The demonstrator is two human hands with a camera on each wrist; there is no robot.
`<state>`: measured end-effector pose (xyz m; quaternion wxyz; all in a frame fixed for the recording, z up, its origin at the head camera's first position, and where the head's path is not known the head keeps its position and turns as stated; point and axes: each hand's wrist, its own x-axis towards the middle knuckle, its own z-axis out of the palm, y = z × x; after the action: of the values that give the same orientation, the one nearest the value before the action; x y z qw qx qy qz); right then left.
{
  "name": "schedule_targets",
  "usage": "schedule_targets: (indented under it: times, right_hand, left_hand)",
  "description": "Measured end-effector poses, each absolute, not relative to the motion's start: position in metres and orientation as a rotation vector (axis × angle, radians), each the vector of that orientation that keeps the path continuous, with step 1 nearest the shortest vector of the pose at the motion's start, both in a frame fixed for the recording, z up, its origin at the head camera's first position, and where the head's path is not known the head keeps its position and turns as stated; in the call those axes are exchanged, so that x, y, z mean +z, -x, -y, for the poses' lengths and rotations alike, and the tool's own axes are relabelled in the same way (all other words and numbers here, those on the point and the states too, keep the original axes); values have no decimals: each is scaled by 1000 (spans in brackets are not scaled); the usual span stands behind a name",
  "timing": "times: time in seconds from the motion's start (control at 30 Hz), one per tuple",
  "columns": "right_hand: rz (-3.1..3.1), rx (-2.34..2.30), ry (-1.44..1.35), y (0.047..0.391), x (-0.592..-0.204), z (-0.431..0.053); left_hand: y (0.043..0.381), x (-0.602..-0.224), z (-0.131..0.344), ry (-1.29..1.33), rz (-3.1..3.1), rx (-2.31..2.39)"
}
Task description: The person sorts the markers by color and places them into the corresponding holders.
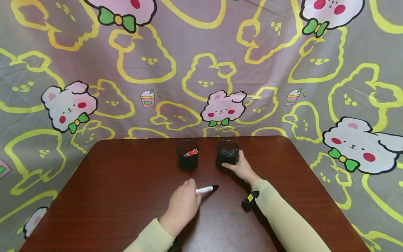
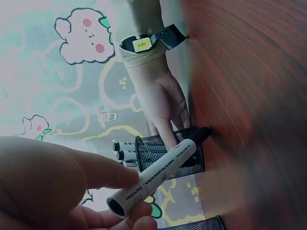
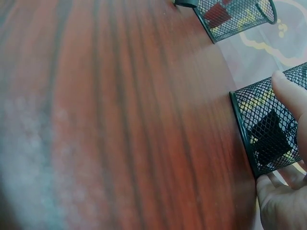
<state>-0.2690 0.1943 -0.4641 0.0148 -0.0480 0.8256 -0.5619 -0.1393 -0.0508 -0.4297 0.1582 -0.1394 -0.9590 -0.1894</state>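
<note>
My left hand (image 1: 184,201) pinches a white whiteboard marker (image 1: 204,189) with a black cap above the table. In the left wrist view, thumb and fingers hold the rear of that marker (image 2: 158,170), its black tip end pointing away. Further back, my right hand (image 1: 242,168) grips the right-hand black mesh pen cup (image 1: 225,162), its thumb across the near side. Several black-ended markers (image 1: 228,152) stand inside this cup. In the right wrist view, my right fingers (image 3: 283,199) curl around the mesh cup (image 3: 249,110).
A second black mesh pen cup (image 1: 188,163) stands to the left, with red-ended markers (image 1: 192,152) in it. Both cups are near the back edge of the brown wooden table (image 1: 132,175). A patterned cloth (image 1: 176,87) hangs behind and along the sides.
</note>
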Motion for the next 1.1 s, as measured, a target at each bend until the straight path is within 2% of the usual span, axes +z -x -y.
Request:
schedule_targets:
  times: [1.1]
  right_hand:
    - [-2569, -1757, 146, 273, -468, -195]
  left_hand:
    - [149, -419, 63, 358, 2538, -719]
